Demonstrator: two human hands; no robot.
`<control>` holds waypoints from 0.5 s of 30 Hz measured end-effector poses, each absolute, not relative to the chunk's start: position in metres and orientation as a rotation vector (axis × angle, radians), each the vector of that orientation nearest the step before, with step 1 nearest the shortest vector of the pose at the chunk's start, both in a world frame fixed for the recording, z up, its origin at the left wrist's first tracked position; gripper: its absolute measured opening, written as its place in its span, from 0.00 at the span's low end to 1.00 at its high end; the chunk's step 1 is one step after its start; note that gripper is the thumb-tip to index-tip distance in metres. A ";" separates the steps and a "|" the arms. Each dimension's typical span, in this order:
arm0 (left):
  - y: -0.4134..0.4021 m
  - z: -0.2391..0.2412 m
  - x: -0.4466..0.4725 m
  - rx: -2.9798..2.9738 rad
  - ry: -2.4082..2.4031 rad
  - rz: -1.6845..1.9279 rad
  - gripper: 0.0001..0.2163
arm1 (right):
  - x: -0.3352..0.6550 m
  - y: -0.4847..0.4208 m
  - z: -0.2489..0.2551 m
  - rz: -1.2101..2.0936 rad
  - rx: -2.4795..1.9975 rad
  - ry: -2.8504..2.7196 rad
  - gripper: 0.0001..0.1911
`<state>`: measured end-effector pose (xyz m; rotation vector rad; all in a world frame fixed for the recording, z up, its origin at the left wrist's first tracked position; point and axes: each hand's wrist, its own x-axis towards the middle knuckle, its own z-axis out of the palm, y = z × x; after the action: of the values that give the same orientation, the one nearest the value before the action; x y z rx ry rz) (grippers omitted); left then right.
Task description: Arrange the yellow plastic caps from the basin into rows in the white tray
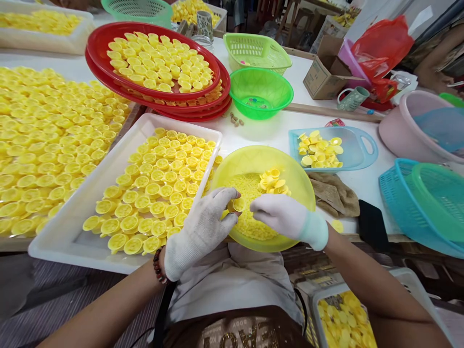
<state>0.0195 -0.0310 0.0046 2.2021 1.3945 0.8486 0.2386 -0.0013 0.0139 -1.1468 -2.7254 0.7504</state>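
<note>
Both my hands wear white knit gloves and meet over a yellow plastic bowl (290,166) at the table's near edge. My left hand (201,232) pinches a small yellow cap (238,204) between thumb and fingers. My right hand (286,217) is closed, its fingertips at the same cap, and what else it holds is hidden. The bowl holds small yellow pellets (248,193) and a few yellow caps (272,181). To the left stands a white tray (68,232) with rows of yellow caps.
Red trays (99,41) stacked with caps stand behind, and a wide spread of caps (43,140) lies at left. Green bowl (260,92), green basket (256,50), blue tray (357,147) with caps, brown cloth (333,193), black phone (372,224), teal baskets (427,203), pink basin (406,125). Another person's arm (435,63) at far right.
</note>
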 end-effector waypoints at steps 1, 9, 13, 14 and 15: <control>-0.031 0.004 0.020 2.214 1.385 0.841 0.13 | 0.238 0.000 0.019 0.705 -1.105 -2.681 0.08; -0.031 -0.003 0.023 2.117 1.331 0.896 0.14 | 0.238 0.006 0.039 0.496 -0.991 -2.496 0.09; -0.039 0.002 0.012 2.043 1.357 0.940 0.13 | 0.257 0.006 0.030 0.493 -1.207 -2.612 0.09; -0.042 0.006 0.005 2.036 1.376 0.947 0.13 | 0.262 0.006 0.026 0.465 -1.257 -2.656 0.09; -0.047 0.010 -0.004 2.038 1.397 0.955 0.12 | 0.265 0.006 0.022 0.426 -1.287 -2.693 0.10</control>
<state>-0.0039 -0.0466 0.0101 2.0376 1.3971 0.9555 0.2653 0.0056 0.0216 -1.2869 -2.6933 0.4257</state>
